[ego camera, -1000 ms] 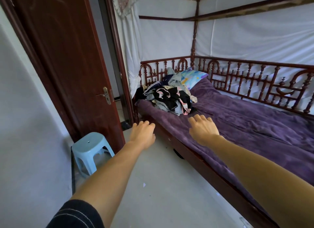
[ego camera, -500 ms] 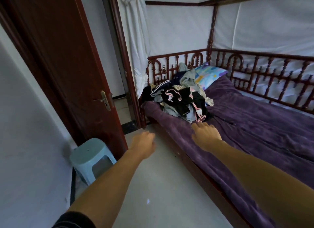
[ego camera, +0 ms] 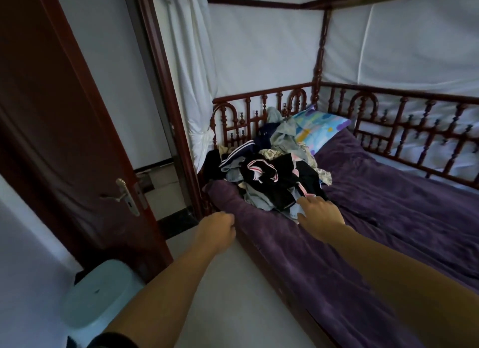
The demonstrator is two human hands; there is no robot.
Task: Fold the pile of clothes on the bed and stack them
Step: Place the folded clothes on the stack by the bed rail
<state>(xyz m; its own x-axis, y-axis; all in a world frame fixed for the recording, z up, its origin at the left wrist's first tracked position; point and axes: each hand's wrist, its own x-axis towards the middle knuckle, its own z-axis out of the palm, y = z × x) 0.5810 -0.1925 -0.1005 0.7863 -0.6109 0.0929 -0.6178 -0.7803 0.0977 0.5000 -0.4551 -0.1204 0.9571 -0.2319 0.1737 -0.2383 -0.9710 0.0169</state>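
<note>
The right hand is flat w/ fingers spread, tips touching the near edge of the pile of clothes. It grips nothing. The left hand is curled in a loose fist, holding nothing, just beside the bed edge. The clothes lie in a messy heap, not folded, on the purple blanket at the head of the bed. A bright pillow sits behind the heap. A brown door and a blue stool are on the left.
</note>
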